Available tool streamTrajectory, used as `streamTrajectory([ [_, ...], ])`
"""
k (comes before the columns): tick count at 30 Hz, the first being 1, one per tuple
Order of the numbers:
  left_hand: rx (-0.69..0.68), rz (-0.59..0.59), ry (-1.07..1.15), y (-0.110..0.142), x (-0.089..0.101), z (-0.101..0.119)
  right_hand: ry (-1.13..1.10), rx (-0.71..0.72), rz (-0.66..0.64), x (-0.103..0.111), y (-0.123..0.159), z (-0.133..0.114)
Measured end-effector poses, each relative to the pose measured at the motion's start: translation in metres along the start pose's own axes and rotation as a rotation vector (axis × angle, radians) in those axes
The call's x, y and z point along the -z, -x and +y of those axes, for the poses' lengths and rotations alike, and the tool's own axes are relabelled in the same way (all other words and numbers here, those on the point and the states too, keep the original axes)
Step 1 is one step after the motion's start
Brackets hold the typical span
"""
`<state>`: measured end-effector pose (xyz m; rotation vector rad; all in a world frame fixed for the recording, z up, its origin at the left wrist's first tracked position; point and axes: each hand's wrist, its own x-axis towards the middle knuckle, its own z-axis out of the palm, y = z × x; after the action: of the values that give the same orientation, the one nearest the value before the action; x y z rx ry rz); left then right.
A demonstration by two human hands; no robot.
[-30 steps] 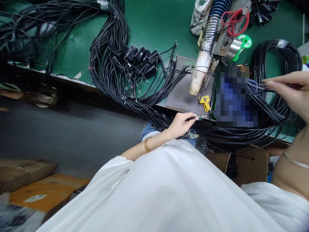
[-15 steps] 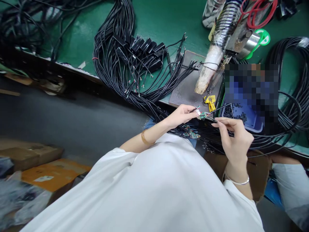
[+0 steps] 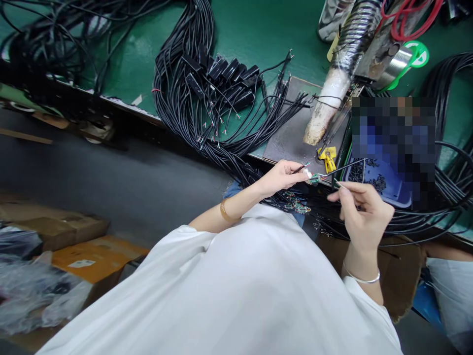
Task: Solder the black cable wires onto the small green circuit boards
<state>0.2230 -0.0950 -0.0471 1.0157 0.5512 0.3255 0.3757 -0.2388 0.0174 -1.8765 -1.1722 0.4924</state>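
My left hand is closed in a pinch on a small green circuit board. Coloured wire ends stick out of the board, and a black cable runs from it to the right. A short dark wire end shows above the left fingers. To the right, my right hand pinches a thin, light, stick-like piece whose kind I cannot make out. Its fingertips are apart from the board. More wired circuit boards lie just below the left hand, at my lap.
Behind the hands, a grey board bears a yellow clip-like piece, under a taped duct. Right of it is a blue tray of small black parts. Cable bundles with black housings cover the green bench.
The whole view has shifted slightly, so things sit further right. My right hand has drawn a little away from the circuit board; my left hand keeps its pinch on it.
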Motion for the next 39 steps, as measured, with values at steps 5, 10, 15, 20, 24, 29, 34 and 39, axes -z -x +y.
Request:
streamTrajectory([
  [5, 0.012, 0.007, 0.004, 0.001, 0.000, 0.002, 0.033, 0.177, -0.145, 0.002, 0.002, 0.002],
  [10, 0.019, 0.007, 0.016, 0.001, 0.000, 0.001, 0.136, 0.285, -0.087, 0.004, 0.003, 0.002],
  [15, 0.041, -0.013, 0.049, 0.000, 0.001, 0.000, 0.413, 0.409, 0.070, 0.004, 0.006, 0.004],
  [20, 0.093, -0.048, 0.127, 0.000, 0.005, 0.001, 0.380, 0.412, 0.149, 0.001, 0.005, 0.003],
  [24, 0.133, -0.076, 0.172, 0.001, 0.009, 0.003, 0.123, 0.324, -0.200, 0.004, 0.003, -0.001],
  [29, 0.150, -0.086, 0.202, 0.001, 0.011, 0.005, 0.133, 0.361, -0.119, 0.005, 0.005, -0.002],
  [34, 0.160, -0.146, 0.214, 0.003, 0.012, 0.006, 0.192, 0.499, 0.109, -0.010, -0.003, 0.005],
  [39, 0.177, -0.176, 0.213, 0.006, 0.010, 0.009, 0.166, 0.612, -0.043, -0.028, -0.012, 0.015],
])
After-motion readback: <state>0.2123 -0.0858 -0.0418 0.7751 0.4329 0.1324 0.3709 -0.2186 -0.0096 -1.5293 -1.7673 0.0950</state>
